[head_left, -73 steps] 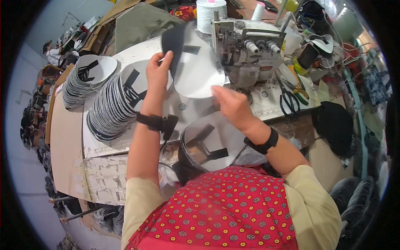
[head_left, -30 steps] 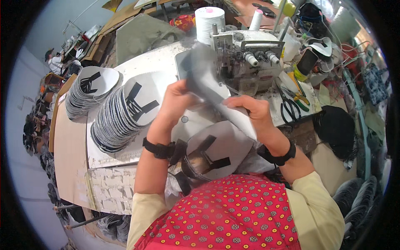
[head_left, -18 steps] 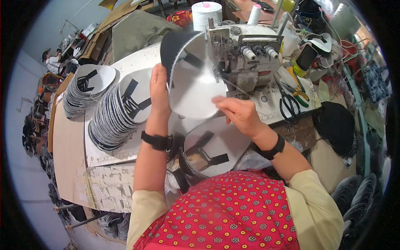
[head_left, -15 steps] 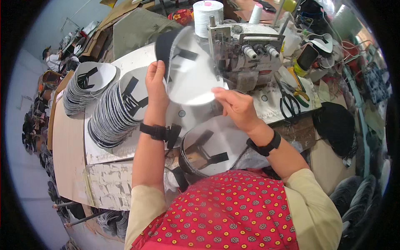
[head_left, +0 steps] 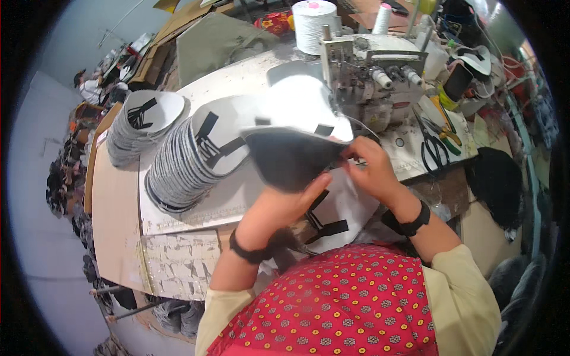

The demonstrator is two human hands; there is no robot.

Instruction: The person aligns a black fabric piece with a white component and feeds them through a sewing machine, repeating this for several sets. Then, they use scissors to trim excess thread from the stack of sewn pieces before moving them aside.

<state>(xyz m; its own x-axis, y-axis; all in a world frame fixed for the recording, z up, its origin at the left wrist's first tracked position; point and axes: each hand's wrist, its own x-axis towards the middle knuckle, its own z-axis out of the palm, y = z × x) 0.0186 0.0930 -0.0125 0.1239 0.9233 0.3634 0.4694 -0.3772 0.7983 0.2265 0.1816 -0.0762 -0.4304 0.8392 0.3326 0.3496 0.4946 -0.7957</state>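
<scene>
In front of the sewing machine [head_left: 380, 89] I hold up a curved fabric piece [head_left: 291, 155], white on one face and dark on the other, with small black strips. It is tilted, its dark face toward me. My left hand [head_left: 282, 207] supports it from below, the thumb stretched along its lower edge and the other fingers hidden behind it. The fingers of my right hand [head_left: 374, 169] are closed in a pinch at its right corner. Beneath my hands, close to my apron, lies another white piece [head_left: 350, 199] with black strips.
Two stacks of similar pieces stand left: a nearer stack [head_left: 184, 169] and a farther stack [head_left: 127, 139]. A thread cone [head_left: 314, 29] rises behind the machine. Black-handled scissors [head_left: 435, 153] and yellow-handled cutters [head_left: 448, 133] lie right of it. A black cloth [head_left: 497, 184] hangs at the table's right.
The fabric piece has tipped over so its dark face now shows toward me. My left hand has come down and right to its lower edge; my right hand stays at its corner.
</scene>
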